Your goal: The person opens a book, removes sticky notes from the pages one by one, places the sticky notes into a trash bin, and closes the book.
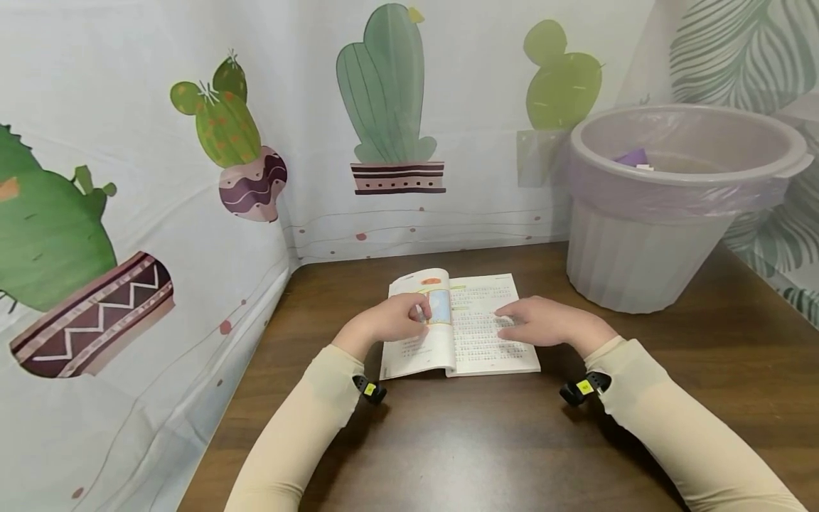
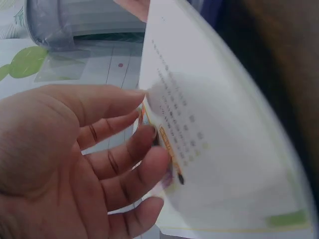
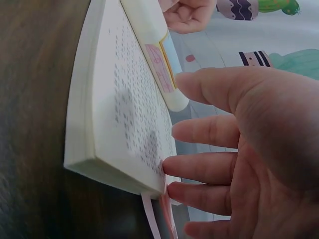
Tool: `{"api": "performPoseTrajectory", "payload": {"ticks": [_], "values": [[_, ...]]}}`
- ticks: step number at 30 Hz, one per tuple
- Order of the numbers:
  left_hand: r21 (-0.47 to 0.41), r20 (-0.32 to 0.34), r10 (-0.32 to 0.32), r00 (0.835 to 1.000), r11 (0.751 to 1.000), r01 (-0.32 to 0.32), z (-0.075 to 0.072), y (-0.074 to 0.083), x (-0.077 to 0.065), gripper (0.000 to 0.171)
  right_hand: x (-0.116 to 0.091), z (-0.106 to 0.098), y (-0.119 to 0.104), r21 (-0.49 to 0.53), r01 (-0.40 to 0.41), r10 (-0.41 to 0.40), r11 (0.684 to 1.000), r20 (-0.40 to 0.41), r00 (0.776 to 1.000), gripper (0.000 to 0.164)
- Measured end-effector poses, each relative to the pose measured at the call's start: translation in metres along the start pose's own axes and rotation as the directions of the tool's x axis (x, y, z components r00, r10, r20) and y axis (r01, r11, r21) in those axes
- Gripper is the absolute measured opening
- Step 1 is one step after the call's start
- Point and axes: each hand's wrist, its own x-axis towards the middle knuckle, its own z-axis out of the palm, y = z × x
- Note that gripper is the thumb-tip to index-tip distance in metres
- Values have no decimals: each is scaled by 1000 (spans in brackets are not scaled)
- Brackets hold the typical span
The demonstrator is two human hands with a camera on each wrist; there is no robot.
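An open book lies on the brown table, with printed text on its right page. Its left page bulges upward and carries a coloured picture. Over that page is my left hand, its fingers loosely bent; in the left wrist view the thumb and fingertips meet the page, with no page clearly pinched. My right hand lies at the right page, fingers spread and nearly straight. In the right wrist view its fingertips are at the far side of the text page, and pinkish strips hang from the book there.
A pale bin with a clear liner stands on the table at the back right, a purple item inside it. Behind the table hangs a white cloth printed with cacti. Brown tabletop extends in front of the book.
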Motion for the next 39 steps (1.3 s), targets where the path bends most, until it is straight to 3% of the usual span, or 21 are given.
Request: {"api": "performPoseTrajectory", "payload": {"ticks": [4,9,16,21,25,33,39], "values": [[-17,84,19,996,1000,-17,-9,5,16,4,-2,-3,6,0,0,0,1000,-18,1000,54],[-40,191,-10,981,999,18,-18,9,35,23,-3,-6,14,20,-6,7,1000,-46,999,54],[-114,231,-93,968,986,122,-31,19,54,32,-2,-6,23,48,-37,42,998,-97,994,52],[-74,163,-182,970,978,196,-36,27,69,38,1,-7,29,53,-41,48,998,-141,989,50],[-72,110,-266,958,959,275,-36,32,84,39,1,-9,32,57,-55,64,997,-173,983,44],[-151,-7,-286,958,948,282,-25,50,108,37,2,-10,35,92,-122,141,988,-232,962,30],[-22,-156,-325,933,945,326,-15,68,110,31,3,-9,41,127,-169,196,977,-247,949,28]]}}
